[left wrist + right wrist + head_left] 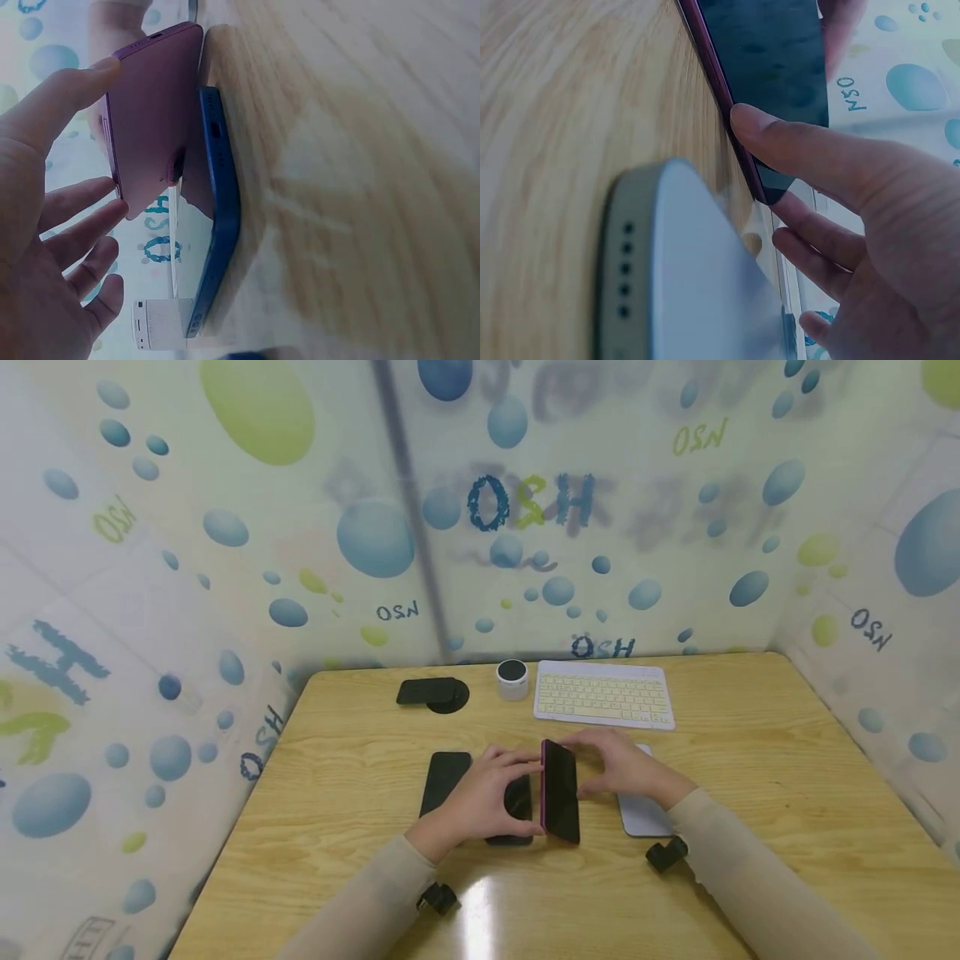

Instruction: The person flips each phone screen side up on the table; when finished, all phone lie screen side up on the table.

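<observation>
A purple smartphone point(561, 792) stands tilted up on one long edge, its dark screen facing right. My left hand point(491, 797) grips its raised edge, thumb at the near corner and fingers at the far end. From the other side my right hand point(618, 764) holds it, thumb by the lower edge and fingers at the far end. Under my left hand lies a dark phone point(519, 814), blue along its side in the left wrist view. A black phone point(444, 777) lies left of that. Beside my right wrist is a silver-white phone point(705, 270), partly covered.
A white keyboard point(603, 695) lies at the back of the wooden table point(337, 827). Left of it stand a small white cylinder with a black top point(513, 681) and a black phone point(423, 691) resting on a round black base point(448, 706). A patterned curtain point(517, 568) hangs behind.
</observation>
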`<move>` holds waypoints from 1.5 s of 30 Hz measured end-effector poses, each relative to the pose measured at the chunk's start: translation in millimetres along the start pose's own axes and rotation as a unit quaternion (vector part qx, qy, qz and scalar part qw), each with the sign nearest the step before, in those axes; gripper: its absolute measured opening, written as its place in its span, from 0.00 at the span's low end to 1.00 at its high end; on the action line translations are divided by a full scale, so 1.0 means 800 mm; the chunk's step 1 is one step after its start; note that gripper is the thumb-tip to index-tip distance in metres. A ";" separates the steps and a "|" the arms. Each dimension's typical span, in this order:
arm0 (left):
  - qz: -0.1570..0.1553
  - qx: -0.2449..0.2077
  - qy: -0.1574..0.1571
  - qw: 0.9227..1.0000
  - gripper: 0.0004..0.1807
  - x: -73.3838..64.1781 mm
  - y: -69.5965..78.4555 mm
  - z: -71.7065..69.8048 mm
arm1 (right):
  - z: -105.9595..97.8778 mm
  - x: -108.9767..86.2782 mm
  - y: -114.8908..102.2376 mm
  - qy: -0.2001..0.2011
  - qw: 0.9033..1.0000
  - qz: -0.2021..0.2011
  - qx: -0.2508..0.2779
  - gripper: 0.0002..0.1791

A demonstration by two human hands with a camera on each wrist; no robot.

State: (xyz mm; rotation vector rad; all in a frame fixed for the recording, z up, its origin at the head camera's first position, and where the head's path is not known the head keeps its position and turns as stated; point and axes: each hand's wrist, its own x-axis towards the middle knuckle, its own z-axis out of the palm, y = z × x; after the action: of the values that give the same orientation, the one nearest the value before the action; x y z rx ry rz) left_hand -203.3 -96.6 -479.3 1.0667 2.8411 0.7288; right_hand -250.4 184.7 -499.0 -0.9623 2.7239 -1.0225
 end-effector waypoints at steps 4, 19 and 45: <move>-0.011 0.016 -0.007 1.000 0.49 -0.001 0.000 0.001 | -0.003 -0.001 0.001 -0.014 1.000 0.010 0.001 0.42; -0.036 0.066 -0.032 0.997 0.47 0.000 0.004 0.014 | -0.011 -0.001 0.013 -0.045 0.999 0.003 -0.013 0.38; -0.057 0.093 -0.060 0.992 0.44 0.007 0.021 0.021 | -0.021 -0.014 0.017 -0.039 0.998 0.015 -0.043 0.35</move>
State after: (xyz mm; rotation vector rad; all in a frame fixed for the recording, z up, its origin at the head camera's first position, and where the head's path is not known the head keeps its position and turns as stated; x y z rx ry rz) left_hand -194.1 -75.0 -486.5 0.9218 2.8813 0.3851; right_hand -253.6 208.6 -495.6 -0.9508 2.7295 -0.8512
